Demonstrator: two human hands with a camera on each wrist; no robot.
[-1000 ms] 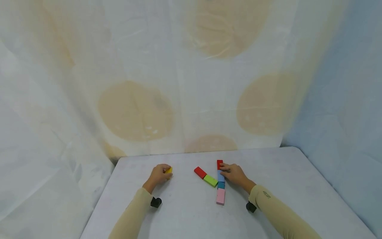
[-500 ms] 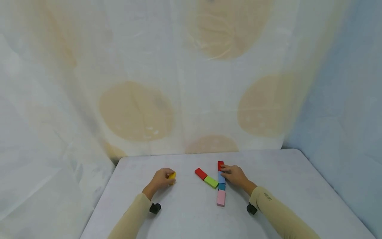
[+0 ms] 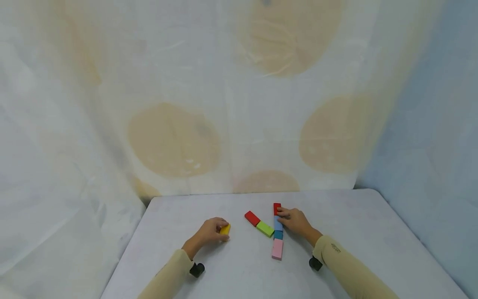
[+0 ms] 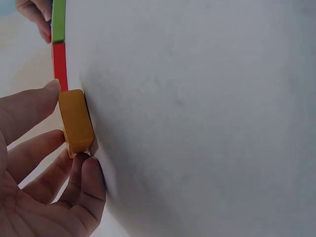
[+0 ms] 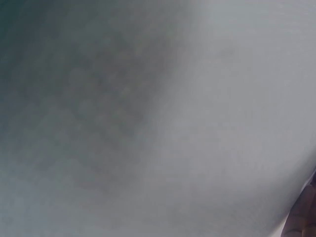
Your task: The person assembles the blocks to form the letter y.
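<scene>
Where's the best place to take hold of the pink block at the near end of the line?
Probably pinch the pink block across its long sides, coming from above at its free near end: it lies flat, and its far end abuts the teal block.

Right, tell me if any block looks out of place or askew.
Two do. The red block and green block lie end to end on a slant, angled into the straight column by the right hand. The yellow block sits apart, pinched by the left hand. Nothing looks damaged.

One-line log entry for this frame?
left hand: pinches yellow wooden block | right hand: rests on light blue block in column
</scene>
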